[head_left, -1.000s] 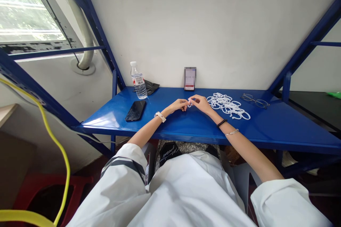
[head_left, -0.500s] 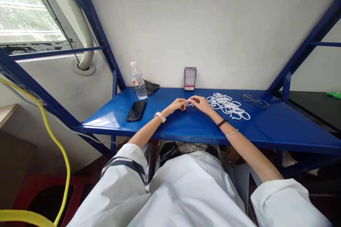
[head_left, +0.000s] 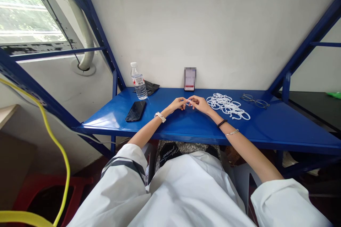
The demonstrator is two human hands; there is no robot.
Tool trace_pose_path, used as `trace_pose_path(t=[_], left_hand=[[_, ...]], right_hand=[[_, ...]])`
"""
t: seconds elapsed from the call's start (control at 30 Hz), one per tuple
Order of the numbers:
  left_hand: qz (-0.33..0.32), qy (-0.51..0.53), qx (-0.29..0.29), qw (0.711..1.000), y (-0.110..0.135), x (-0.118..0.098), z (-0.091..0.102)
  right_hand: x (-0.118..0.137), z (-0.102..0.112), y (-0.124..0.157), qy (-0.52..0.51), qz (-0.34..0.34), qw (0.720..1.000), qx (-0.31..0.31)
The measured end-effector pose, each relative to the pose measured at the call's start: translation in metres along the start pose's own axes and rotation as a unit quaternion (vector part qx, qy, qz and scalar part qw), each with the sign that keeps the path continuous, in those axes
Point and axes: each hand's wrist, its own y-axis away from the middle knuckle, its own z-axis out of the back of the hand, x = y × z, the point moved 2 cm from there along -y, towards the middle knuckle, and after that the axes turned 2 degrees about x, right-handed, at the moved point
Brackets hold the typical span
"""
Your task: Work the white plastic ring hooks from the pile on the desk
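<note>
Between my fingertips, just above the blue table [head_left: 170, 127], is a small white cord loop [head_left: 189, 102], mostly covered by the fingers. My left hand [head_left: 178, 104] pinches it from the left, and my right hand [head_left: 199, 104] pinches it from the right. Both hands are closed, their fingertips nearly touching. Right of my right hand lies a tangled pile of white knotted cord loops [head_left: 226, 105] on the tabletop.
A water bottle [head_left: 140, 86] stands at the back left beside a black pouch [head_left: 151, 87]. One dark phone [head_left: 135, 111] lies flat; another phone [head_left: 190, 79] leans on the wall. Eyeglasses [head_left: 255, 101] rest at the right. Blue frame posts [head_left: 99, 25] flank the table.
My fingers have shifted slightly around the white loop, the left forefinger now reaching closer to the right fingertips. Everything else stays in place.
</note>
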Motion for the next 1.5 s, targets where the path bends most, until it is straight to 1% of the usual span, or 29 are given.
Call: trace_pose_path(t=[0.23, 0.3, 0.43, 0.5, 0.63, 0.83, 1.1, 1.3, 1.5], left_hand=[[-0.023, -0.007, -0.034, 0.999, 0.0006, -0.0023, -0.0009], [-0.027, -0.026, -0.026, 0.999, 0.0009, -0.0029, -0.0017], [-0.031, -0.061, 0.019, 0.997, 0.0028, -0.0048, -0.0044], [-0.039, -0.072, 0.032, 0.996, 0.0038, -0.0057, -0.0051], [-0.039, -0.078, 0.031, 0.996, 0.0042, -0.0053, -0.0043], [-0.039, -0.076, 0.031, 0.996, 0.0034, -0.0034, -0.0033], [-0.035, -0.084, 0.029, 0.995, 0.005, -0.0059, -0.0048], [-0.035, -0.091, 0.027, 0.995, 0.0056, -0.0076, -0.0053], [-0.026, -0.08, 0.007, 0.996, 0.004, -0.0053, -0.0038]], right_hand=[[0.0009, 0.0003, 0.0003, 0.011, -0.001, 1.0, -0.011], [0.0024, 0.0006, 0.0005, 0.021, -0.001, 1.0, -0.01], [0.0033, 0.0008, 0.0003, 0.027, 0.0, 1.0, 0.0], [0.0023, 0.0009, 0.0, 0.027, 0.003, 1.0, -0.001], [0.0007, 0.0006, -0.0002, 0.041, -0.001, 0.999, -0.001], [0.0057, 0.0003, 0.0007, 0.07, 0.009, 0.998, 0.005], [-0.0008, -0.0001, -0.0017, 0.081, 0.021, 0.996, 0.013], [0.0015, -0.0008, -0.0002, 0.085, 0.014, 0.996, 0.025], [0.0001, 0.0027, -0.0007, 0.116, 0.002, 0.993, -0.029]])
